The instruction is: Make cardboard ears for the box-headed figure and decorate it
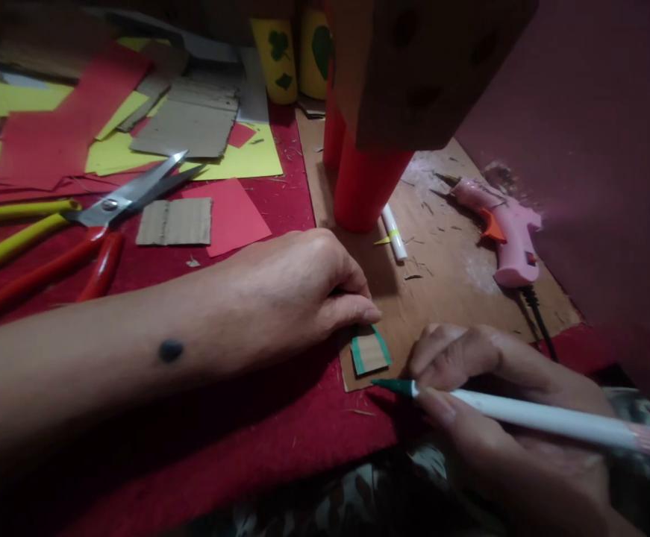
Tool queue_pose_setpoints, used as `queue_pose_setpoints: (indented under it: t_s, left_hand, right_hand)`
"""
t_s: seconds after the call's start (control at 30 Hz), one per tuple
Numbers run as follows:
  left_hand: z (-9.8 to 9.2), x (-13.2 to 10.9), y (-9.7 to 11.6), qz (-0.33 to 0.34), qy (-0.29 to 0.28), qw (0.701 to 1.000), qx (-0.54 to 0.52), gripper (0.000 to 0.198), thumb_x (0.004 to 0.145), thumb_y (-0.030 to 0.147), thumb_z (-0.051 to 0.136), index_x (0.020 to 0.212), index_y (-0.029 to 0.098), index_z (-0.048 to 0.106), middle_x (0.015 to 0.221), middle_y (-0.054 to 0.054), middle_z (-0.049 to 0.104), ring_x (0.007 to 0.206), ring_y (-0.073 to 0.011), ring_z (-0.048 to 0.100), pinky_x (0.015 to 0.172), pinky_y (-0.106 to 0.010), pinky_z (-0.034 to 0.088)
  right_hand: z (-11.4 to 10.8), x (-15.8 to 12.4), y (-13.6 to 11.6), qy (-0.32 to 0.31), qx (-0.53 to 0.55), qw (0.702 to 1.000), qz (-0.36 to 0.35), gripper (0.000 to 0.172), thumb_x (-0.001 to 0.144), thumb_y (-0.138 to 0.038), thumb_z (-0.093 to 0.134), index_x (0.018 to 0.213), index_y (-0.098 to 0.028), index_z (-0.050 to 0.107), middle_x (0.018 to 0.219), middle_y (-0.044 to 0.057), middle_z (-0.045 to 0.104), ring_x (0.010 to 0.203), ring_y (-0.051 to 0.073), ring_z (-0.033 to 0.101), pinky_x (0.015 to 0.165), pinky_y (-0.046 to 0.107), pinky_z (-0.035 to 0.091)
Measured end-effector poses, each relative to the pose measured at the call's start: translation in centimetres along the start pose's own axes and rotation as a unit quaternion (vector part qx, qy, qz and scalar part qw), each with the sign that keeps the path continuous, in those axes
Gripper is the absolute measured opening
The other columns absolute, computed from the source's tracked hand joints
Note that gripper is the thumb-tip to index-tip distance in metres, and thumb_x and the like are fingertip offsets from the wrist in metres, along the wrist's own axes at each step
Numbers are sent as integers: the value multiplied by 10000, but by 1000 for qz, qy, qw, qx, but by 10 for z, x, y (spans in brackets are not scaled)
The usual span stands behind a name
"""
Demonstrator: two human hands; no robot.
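A small cardboard piece (pixel 370 353) with green edges lies near the close end of a brown board (pixel 436 294). Against its far edge, my left hand (pixel 325 291) presses with thumb and curled fingers, pinning it down. My right hand (pixel 504 410) grips a white marker (pixel 542 419) with a green tip. The tip points left, just on the near side of the cardboard piece; whether it touches cannot be made out. Green lines run along the piece's sides and near edge.
A pink glue gun (pixel 507 227) rests on the board's right. Red tubes (pixel 366 179) hold up a cardboard box (pixel 414 67) beyond my left hand. Scissors (pixel 117 205), pliers-like red handles (pixel 50 276), a corrugated piece (pixel 175 221) and coloured paper (pixel 78 127) lie at left.
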State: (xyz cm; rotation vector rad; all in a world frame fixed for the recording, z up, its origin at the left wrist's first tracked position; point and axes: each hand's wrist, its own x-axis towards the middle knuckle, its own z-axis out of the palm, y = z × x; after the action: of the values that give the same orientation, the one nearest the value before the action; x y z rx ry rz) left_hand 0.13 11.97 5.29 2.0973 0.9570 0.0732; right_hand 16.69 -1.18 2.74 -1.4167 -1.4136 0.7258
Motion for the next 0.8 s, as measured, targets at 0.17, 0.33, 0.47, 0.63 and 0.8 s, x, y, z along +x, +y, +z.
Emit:
queue_pose_setpoints:
  t_s: [0.17,0.33,0.47,0.63,0.8]
  left_hand:
    - [-2,-2,4,-5,-9,1000,6,223,916,379,675,839,218,809,715,10,753,633,-143,616,568,-237,383]
    - [0,-1,1,2,0,1000,21,245,909,402,666,804,236,812,679,26,734,577,-127,597,530,-238,364]
    - [1,0,-2,12,5,1000,17,248,892,409,662,791,241,814,670,30,733,569,-120,601,522,-227,368]
    - [-1,-1,0,5,-5,1000,18,273,893,416,642,801,227,816,671,26,738,555,-115,586,516,-220,358]
    - [0,-1,2,-11,-5,1000,12,266,884,404,652,808,214,820,662,23,730,555,-115,580,519,-223,352]
  right_hand:
    - [3,2,-1,7,-58,998,-13,209,718,-49,685,709,-249,626,637,-40,720,556,146,682,473,230,491]
    - [7,5,-3,13,-115,991,-66,203,743,-55,678,705,-245,617,603,-45,713,537,134,699,489,210,536]
    - [7,6,-4,12,-118,990,-82,202,748,-57,665,690,-240,606,589,-38,699,505,126,672,481,215,529]
    - [1,5,1,-42,-95,992,-68,236,752,-12,658,727,-240,604,644,-41,697,544,120,671,515,222,533]
    - [-2,2,5,-61,-82,993,-60,268,754,27,655,739,-234,597,664,-52,681,563,108,656,536,219,513]
